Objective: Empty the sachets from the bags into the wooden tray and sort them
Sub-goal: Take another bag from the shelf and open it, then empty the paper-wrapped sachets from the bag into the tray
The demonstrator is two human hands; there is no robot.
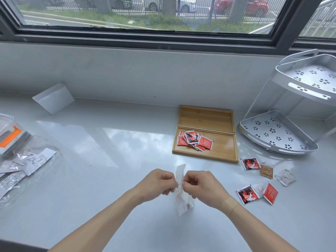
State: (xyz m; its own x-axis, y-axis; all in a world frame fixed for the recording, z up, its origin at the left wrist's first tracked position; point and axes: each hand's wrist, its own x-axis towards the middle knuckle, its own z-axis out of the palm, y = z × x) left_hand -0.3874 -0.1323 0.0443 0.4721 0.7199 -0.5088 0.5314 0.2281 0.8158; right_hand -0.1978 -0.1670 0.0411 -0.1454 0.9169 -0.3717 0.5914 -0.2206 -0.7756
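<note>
My left hand (157,182) and my right hand (199,184) both pinch a small clear zip bag (182,200) held upright above the counter, one hand on each side of its top. Something small and brown lies at its bottom. Behind the hands sits the wooden tray (223,153), its near compartment holding a pile of red and black sachets (194,140); the far compartment (205,117) is bare wood. Loose sachets (257,192) in red, black, brown and silver lie on the counter to the right.
A grey two-tier metal corner rack (278,131) stands at the right. At the left are a clear bag with silver sachets (27,164), a clear box with an orange item (11,135) and a white container (54,100). A window ledge runs behind.
</note>
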